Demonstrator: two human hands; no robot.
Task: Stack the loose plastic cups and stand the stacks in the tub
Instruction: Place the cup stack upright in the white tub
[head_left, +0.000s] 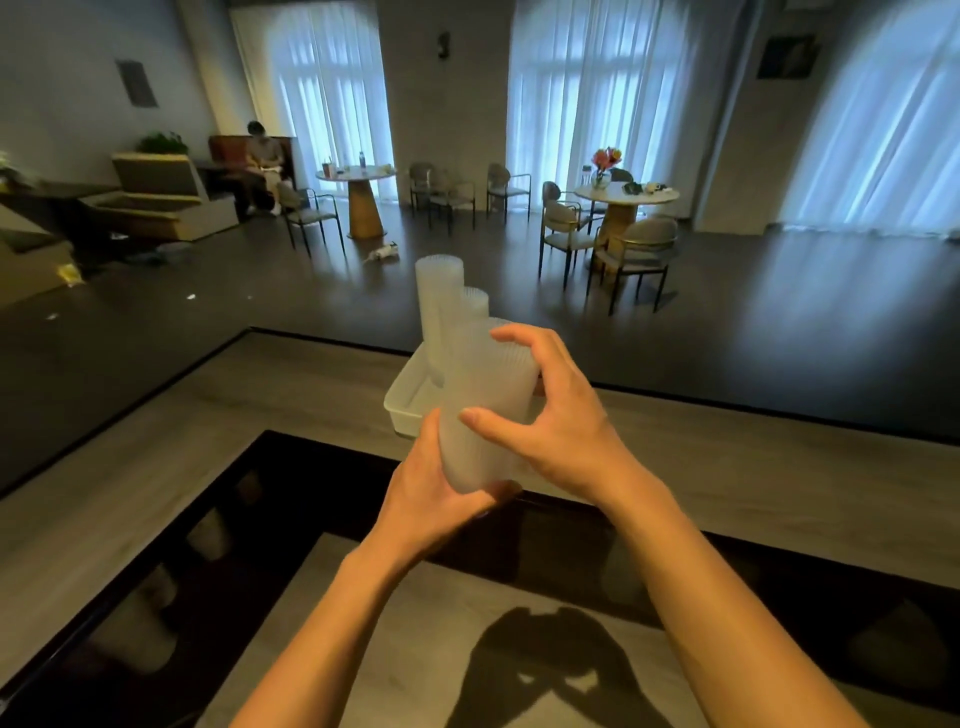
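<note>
Here, held just in front of the white tub and tilted slightly: a ribbed, frosted cup stack. Gripped round its lower end by the left hand, fingers curled; clasped higher up by the right hand, thumb and fingertips bent onto its sides. Stood in the tub, closed ends up: a taller stack and a shorter stack, touching. Sat on a wooden counter.
</note>
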